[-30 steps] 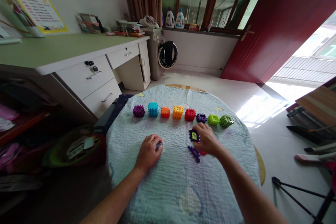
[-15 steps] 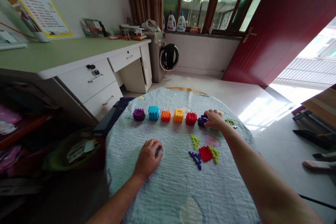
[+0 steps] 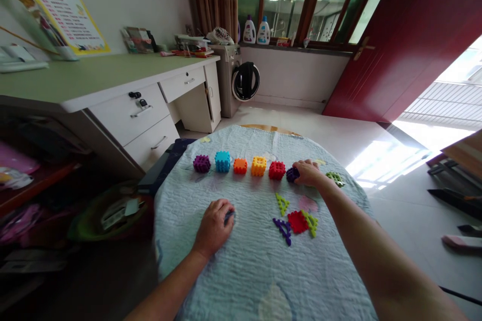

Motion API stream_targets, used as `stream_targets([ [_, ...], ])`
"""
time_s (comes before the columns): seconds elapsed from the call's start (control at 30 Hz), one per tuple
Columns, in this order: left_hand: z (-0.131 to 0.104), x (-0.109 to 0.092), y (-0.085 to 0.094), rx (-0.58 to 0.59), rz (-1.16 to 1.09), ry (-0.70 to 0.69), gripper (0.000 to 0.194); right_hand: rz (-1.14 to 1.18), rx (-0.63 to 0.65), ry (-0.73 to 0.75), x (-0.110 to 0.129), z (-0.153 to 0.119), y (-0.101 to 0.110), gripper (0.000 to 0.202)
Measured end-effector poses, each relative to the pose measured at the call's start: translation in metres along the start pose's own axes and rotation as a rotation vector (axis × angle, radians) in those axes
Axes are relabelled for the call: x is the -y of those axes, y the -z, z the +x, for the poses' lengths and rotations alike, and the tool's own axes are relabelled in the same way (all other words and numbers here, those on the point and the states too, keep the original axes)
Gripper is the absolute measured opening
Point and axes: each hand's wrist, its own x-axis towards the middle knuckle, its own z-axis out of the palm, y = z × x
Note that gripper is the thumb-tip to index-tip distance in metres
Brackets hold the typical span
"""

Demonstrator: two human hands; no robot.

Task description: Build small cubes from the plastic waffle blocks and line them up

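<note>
My right hand (image 3: 309, 172) reaches to the far side of the round table, its fingers closed round a dark purple building-block cube (image 3: 292, 175). That cube stands at the right of a row: a purple cube (image 3: 202, 163), a light blue cube (image 3: 222, 161), an orange cube (image 3: 240, 166), a yellow cube (image 3: 258, 166) and a red cube (image 3: 277, 170). My left hand (image 3: 215, 224) rests on the cloth with curled fingers over something dark, mostly hidden. Right of the row lies a green lattice piece (image 3: 335, 178).
Nearer me lie a red square piece (image 3: 297, 222), a purple triangle piece (image 3: 283, 231) and two green triangle pieces (image 3: 282, 204). A pale blue cloth (image 3: 259, 266) covers the table. Beyond are a desk (image 3: 113, 77), a washing machine (image 3: 229, 80) with its door open, and a red door (image 3: 395, 45).
The whole view has shifted slightly to the left, so things appear a little further right. Both hands and the blocks keep their places on the table.
</note>
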Motion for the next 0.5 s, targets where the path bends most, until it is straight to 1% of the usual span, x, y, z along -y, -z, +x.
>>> stream_targets([
  [0.1,0.0,0.0,0.0,0.008,-0.002,0.0,0.014,0.02,-0.026,-0.001,0.002,0.0,0.0,0.051],
  [0.17,0.0,-0.001,0.0,0.006,-0.004,0.001,0.015,0.037,-0.065,-0.019,0.003,-0.004,0.001,0.058],
  [0.23,0.0,-0.001,0.0,-0.002,-0.003,0.001,0.015,0.053,-0.118,-0.052,0.004,-0.016,0.004,0.067],
  [0.3,0.0,-0.001,0.0,-0.003,0.001,-0.002,0.015,0.1,-0.215,-0.084,0.008,-0.036,0.004,0.067],
  [0.37,0.0,0.0,0.0,0.002,0.009,-0.005,0.014,0.208,-0.342,-0.087,0.016,-0.066,0.001,0.054],
  [0.4,0.0,0.0,0.0,0.004,0.012,-0.006,0.014,0.278,-0.361,-0.06,0.023,-0.084,-0.004,0.043],
  [0.43,0.0,0.0,0.0,0.003,0.015,-0.008,0.013,0.356,-0.346,-0.033,0.031,-0.102,-0.009,0.033],
  [0.5,0.0,0.001,0.0,-0.001,0.019,-0.014,0.013,0.437,-0.25,-0.021,0.053,-0.138,-0.024,0.014],
])
